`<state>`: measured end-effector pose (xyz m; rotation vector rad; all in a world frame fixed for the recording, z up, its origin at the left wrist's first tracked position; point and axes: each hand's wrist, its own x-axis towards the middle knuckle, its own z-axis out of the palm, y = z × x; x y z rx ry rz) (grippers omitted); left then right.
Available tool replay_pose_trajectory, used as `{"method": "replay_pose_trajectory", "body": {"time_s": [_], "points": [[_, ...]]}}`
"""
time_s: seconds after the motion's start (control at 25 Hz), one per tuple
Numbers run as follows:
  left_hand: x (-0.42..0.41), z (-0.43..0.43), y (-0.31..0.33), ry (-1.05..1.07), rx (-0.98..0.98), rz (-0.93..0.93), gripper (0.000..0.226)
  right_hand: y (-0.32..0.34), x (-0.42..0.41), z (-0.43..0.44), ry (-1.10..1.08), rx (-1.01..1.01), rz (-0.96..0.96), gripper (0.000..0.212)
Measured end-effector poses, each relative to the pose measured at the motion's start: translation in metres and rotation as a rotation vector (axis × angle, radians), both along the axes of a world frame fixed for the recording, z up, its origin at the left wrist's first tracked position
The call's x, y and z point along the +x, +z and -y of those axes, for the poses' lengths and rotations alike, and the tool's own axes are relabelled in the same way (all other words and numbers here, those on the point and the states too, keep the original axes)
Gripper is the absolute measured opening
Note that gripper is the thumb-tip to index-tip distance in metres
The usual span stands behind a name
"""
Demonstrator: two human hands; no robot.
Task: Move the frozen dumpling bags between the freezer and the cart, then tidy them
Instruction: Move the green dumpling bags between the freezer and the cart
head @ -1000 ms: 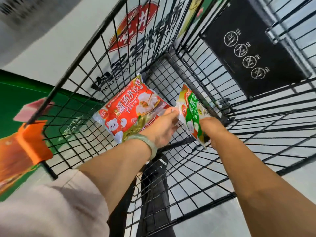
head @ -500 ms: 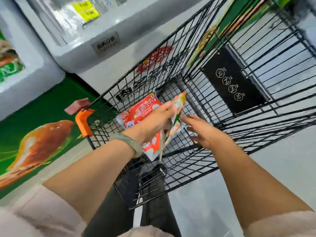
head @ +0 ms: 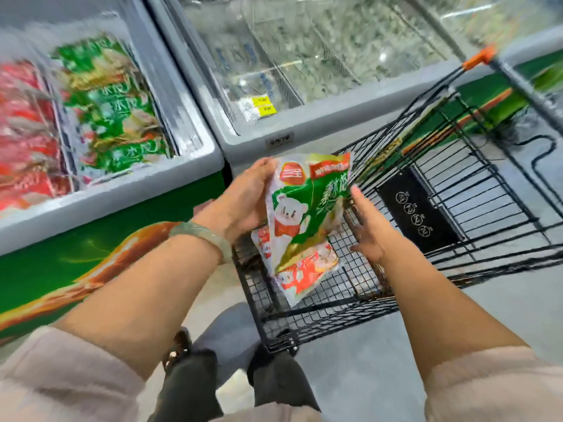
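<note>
My left hand [head: 243,202] grips a green dumpling bag [head: 307,208] by its left edge and holds it upright above the black wire cart [head: 457,236]. My right hand [head: 368,226] is open beside the bag's right edge, fingers straight, apart from it or just touching. A red dumpling bag [head: 304,275] lies on the cart floor under the green one. The open chest freezer [head: 195,159] at left holds stacks of green bags [head: 112,111] and red bags [head: 24,141].
A second freezer [head: 304,123] with closed glass lids stands behind the cart. The cart's orange-tipped handle [head: 481,57] is at upper right. A black warning plate [head: 417,208] hangs on the cart's child seat. My legs and shoes [head: 274,360] stand by the cart's near corner on the grey floor.
My left hand has lifted the green bag out of the cart and turned it upright. My right hand let go of it and opened. My view swung up toward the freezers.
</note>
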<state>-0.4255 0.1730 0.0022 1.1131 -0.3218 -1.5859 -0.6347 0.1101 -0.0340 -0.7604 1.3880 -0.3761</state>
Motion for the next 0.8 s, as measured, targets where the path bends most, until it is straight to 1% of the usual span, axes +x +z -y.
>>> {"method": "replay_pose_trajectory", "body": {"time_s": [0.08, 0.12, 0.16, 0.24, 0.28, 0.4, 0.52, 0.56, 0.64, 0.68, 0.72, 0.76, 0.8], "points": [[0.031, -0.014, 0.016, 0.008, 0.021, -0.052, 0.043, 0.025, 0.027, -0.01, 0.008, -0.026, 0.04, 0.082], [0.049, -0.025, 0.024, -0.001, 0.041, -0.068, 0.043, 0.03, 0.042, -0.013, 0.009, -0.04, 0.078, 0.068], [0.067, -0.036, 0.03, -0.007, 0.064, -0.082, 0.044, 0.034, 0.059, -0.018, 0.019, -0.045, 0.126, 0.064], [0.104, -0.059, 0.039, -0.005, 0.089, -0.098, 0.044, 0.041, 0.095, -0.034, 0.049, -0.041, 0.228, 0.07], [0.122, -0.072, 0.044, 0.003, 0.096, -0.088, 0.041, 0.041, 0.115, -0.044, 0.062, -0.035, 0.239, 0.07], [0.171, -0.108, 0.049, 0.009, 0.126, -0.066, 0.041, 0.035, 0.169, -0.077, 0.1, -0.01, 0.129, 0.059], [0.226, -0.147, 0.044, 0.038, 0.153, -0.06, 0.05, 0.028, 0.233, -0.112, 0.078, -0.033, 0.035, 0.068], [0.242, -0.158, 0.041, 0.064, 0.144, -0.073, 0.053, 0.031, 0.249, -0.12, 0.062, -0.053, 0.017, 0.067], [0.274, -0.178, 0.032, 0.139, 0.157, -0.083, 0.051, 0.035, 0.284, -0.134, 0.048, -0.063, -0.025, 0.057], [0.29, -0.189, 0.027, 0.166, 0.179, -0.084, 0.051, 0.036, 0.301, -0.14, 0.044, -0.05, -0.019, 0.055], [0.301, -0.198, 0.024, 0.17, 0.195, -0.104, 0.049, 0.039, 0.318, -0.145, 0.051, -0.05, -0.014, 0.059], [0.316, -0.208, 0.02, 0.178, 0.224, -0.099, 0.045, 0.039, 0.336, -0.148, 0.069, -0.065, -0.033, 0.069], [0.329, -0.219, 0.017, 0.195, 0.248, -0.088, 0.04, 0.031, 0.353, -0.146, 0.088, -0.087, -0.064, 0.084]]}}
